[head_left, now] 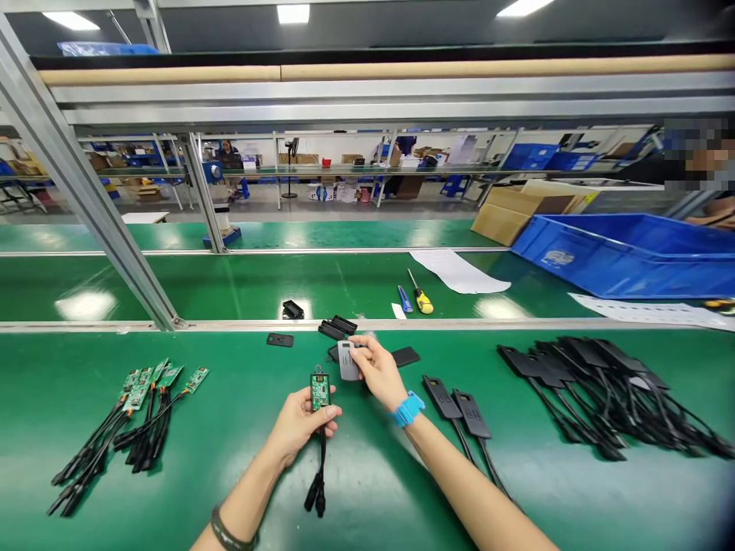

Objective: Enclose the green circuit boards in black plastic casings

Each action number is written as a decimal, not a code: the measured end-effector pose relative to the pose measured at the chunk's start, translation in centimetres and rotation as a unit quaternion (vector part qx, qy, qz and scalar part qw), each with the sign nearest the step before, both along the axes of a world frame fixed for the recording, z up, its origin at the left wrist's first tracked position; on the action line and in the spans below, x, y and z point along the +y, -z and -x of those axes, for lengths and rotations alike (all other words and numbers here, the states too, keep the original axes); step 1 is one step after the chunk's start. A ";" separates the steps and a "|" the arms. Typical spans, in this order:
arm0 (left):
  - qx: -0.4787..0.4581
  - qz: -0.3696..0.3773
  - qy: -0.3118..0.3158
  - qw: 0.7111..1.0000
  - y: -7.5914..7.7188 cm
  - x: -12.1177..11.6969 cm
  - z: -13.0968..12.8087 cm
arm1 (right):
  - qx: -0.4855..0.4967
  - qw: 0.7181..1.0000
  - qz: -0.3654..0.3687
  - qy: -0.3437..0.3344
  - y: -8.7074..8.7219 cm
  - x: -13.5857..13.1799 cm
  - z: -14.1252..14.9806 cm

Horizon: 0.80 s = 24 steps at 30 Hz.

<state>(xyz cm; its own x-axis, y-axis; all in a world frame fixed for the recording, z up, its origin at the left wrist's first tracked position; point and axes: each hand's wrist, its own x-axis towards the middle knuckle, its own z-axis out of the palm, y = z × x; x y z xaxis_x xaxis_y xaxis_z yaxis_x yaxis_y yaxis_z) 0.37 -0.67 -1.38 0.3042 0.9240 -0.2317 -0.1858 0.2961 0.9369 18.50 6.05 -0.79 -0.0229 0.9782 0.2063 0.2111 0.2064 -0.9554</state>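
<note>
My left hand (298, 422) holds a small green circuit board (320, 389) upright, its black cable (319, 478) hanging down to the green bench (367, 490). My right hand (376, 369), with a blue wristband, grips a grey plastic housing shell (347, 360) just above and right of the board. Black shell halves (338, 327) lie behind my right hand, another (405, 357) to its right.
Several green boards with black cables (135, 409) lie at the left. Two closed black units (459, 409) lie right of my forearm, a large pile of them (597, 390) farther right. A screwdriver (421, 295), cutter, paper and blue bin (625, 256) sit beyond the rail.
</note>
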 end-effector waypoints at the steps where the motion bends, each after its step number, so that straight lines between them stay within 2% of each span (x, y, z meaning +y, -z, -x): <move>1: 0.000 -0.009 0.011 1.000 0.2 0.0 0.0 | 0.065 0.998 0.022 -0.010 0.0 -1.1 -0.2; 4: -0.012 -0.041 0.059 0.997 0.5 -0.1 -0.2 | 0.148 0.986 0.061 -0.048 0.4 -3.9 0.4; 8: 0.014 -0.046 0.087 0.995 0.4 -0.3 -0.3 | 0.144 0.985 0.077 -0.057 1.3 -5.6 1.8; 11: 0.053 -0.062 0.086 0.993 0.3 -0.4 -0.4 | 0.139 0.986 0.072 -0.049 1.8 -5.7 1.9; 17: 0.078 -0.083 0.093 0.989 0.6 -0.1 -0.7 | 0.179 0.978 0.095 -0.055 2.0 -5.6 1.4; 24: 0.086 -0.091 0.101 0.987 0.5 -0.3 -0.9 | 0.183 0.975 0.117 -0.046 2.0 -5.6 1.5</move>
